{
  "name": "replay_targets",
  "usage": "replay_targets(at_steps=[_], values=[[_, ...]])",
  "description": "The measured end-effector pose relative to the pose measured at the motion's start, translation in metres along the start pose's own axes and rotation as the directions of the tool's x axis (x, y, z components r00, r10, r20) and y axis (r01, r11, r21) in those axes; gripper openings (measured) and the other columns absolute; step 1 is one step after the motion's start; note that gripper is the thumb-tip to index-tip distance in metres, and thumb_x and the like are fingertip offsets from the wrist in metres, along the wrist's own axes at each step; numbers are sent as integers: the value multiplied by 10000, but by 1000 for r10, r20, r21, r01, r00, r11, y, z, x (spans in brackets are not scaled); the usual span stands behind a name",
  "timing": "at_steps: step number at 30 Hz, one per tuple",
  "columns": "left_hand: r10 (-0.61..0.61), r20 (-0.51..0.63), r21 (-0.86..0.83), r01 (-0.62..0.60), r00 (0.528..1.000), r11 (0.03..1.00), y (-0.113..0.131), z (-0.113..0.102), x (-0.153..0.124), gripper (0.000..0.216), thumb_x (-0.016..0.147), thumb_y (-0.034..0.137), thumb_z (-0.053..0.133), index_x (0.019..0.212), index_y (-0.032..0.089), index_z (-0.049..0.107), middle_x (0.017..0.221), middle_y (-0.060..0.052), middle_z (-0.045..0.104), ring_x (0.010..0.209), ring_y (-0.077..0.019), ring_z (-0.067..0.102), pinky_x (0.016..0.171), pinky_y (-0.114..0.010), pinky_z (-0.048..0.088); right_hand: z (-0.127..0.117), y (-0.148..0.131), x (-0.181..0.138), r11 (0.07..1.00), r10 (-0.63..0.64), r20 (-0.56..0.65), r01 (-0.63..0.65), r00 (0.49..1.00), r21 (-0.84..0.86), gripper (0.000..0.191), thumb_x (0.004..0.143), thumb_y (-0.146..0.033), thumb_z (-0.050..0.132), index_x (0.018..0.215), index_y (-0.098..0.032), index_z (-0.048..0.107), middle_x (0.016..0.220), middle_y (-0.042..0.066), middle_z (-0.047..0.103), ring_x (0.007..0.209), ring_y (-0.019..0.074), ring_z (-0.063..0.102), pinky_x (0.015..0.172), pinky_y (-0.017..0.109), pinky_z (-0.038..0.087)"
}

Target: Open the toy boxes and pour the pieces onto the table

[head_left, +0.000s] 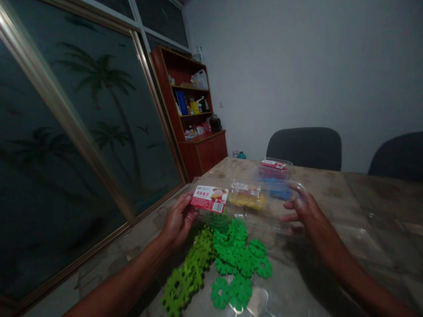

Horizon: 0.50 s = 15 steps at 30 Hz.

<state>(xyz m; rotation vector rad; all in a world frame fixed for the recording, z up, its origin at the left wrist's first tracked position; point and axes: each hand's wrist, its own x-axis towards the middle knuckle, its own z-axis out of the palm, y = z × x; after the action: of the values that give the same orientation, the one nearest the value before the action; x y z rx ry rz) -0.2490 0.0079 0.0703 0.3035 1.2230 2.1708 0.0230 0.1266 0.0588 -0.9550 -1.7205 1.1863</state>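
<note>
Both hands are holding a clear plastic clamshell box [244,207] just above the table [330,193], tipped over a pile of green snowflake pieces [238,259]. Left hand [178,220] is clamping the box's near-left corner, thumb on the red label [209,198]; right hand [304,211] is at the far-right edge, fingers spread and blurred w/ motion, so can't tell if it's gripping or just steadying. Hands are well apart, one per end of the box. Judging by the pile directly under the box, the emptying step is underway or nearly finished (box looks see-through, can't confirm it's fully empty). Lighter green pieces [188,277] are trailing off left of the dark pile. Beyond the box: another w/ yellow pieces [246,198], then blue [277,189] and red [274,167] ones. Next move probably needs a firm right-hand grip on the box before setting it aside, clear of the pile.
</note>
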Motion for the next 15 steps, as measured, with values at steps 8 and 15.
replay_targets(at_steps=[8, 15], values=[[-88, 91, 90, 80, 992, 993, -15, 33, -9, 192, 823, 19, 504, 956, 71, 633, 736, -81, 646, 536, -132, 594, 426, -193, 489, 2, 4, -3, 921, 285, 189, -323, 940, 219, 769, 852, -745, 320, 1447, -265, 241, 1310, 200, 435, 830, 238, 644, 553, 322, 545], [9, -13, 90, -8, 1000, 996, 19, 29, 14, 211, 864, -5, 438, 975, 83, 595, 737, -51, 625, 492, -77, 551, 403, -133, 429, -33, 16, -3, 975, 115, 61, -101, 992, -198, 756, 879, -722, 261, 1388, -197, 456, 808, 67, 588, 709, 227, 602, 796, 411, 494]])
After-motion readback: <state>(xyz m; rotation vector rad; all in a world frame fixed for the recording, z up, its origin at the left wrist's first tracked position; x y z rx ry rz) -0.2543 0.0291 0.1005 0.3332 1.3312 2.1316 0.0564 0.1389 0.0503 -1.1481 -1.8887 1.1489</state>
